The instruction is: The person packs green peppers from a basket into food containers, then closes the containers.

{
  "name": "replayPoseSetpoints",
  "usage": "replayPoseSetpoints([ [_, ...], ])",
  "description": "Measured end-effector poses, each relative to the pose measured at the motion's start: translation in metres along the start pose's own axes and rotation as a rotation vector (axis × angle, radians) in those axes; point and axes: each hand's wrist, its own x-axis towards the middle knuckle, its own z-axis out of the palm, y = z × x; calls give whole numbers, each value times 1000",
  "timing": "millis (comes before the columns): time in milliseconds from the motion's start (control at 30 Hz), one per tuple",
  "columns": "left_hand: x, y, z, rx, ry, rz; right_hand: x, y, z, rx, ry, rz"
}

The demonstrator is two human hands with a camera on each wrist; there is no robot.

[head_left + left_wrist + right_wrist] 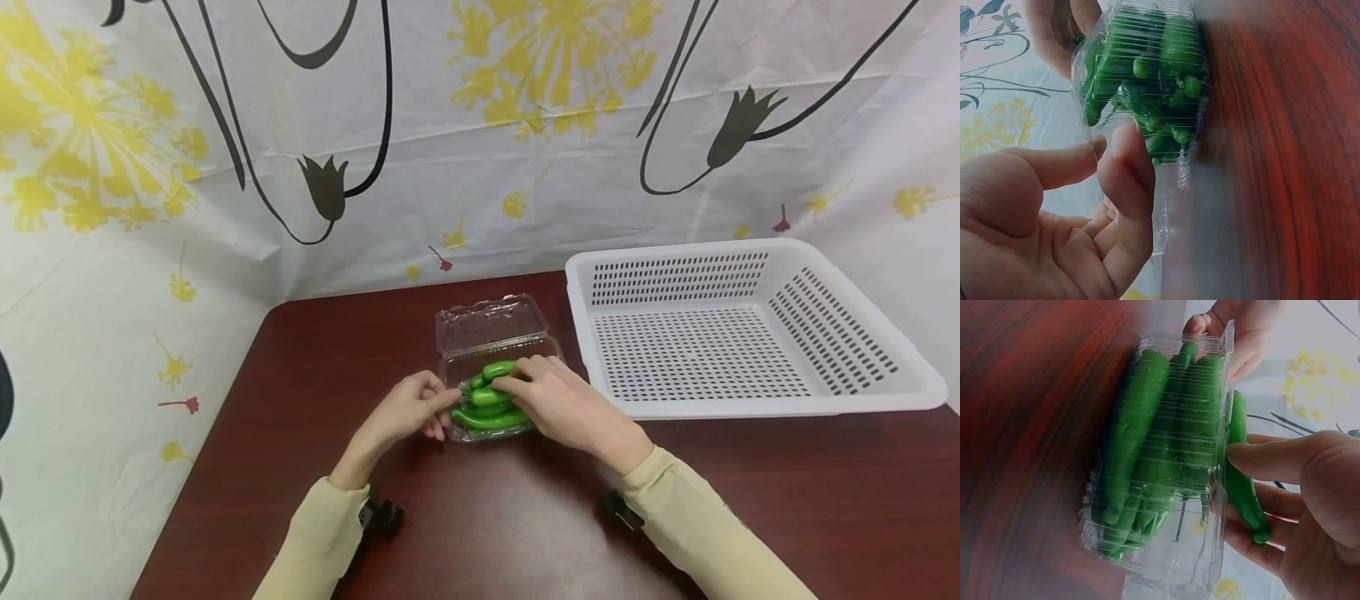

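Observation:
A clear plastic clamshell box (pixel 459 368) lies on the table with its lid (pixel 491 327) folded back towards the wall. Several long, glossy green peppers (pixel 491 419) are in it. My left hand (pixel 412 404) pinches the box's left edge between thumb and index finger; in the left wrist view the index fingertip (pixel 1127 134) lies against the ribbed outer wall. Over the box's right side is my right hand (pixel 562 404). Its thumb and fingers hold one green pepper (pixel 1244 487) at the rim, above the others, as the right wrist view shows.
A large white perforated plastic basket (pixel 750 407) stands on the right of the dark red-brown table (pixel 480 517). Behind the table hangs a white cloth (pixel 450 167) with yellow and grey plant prints. Black wrist cameras sit under both sleeves.

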Motion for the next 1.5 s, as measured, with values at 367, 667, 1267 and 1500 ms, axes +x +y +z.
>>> replayPoseSetpoints([
  [367, 0, 0, 1, -5, 2, 3, 1, 0, 5, -33, -18, 15],
  [667, 0, 0, 1, -4, 2, 10, -1, -1, 8, -58, -37, 46],
  [1267, 0, 1, 1, 19, 9, 1, -5, -1, 20, -110, -55, 77],
  [1500, 0, 1, 1, 19, 14, -3, -7, 0, 21, -128, -49, 100],
])
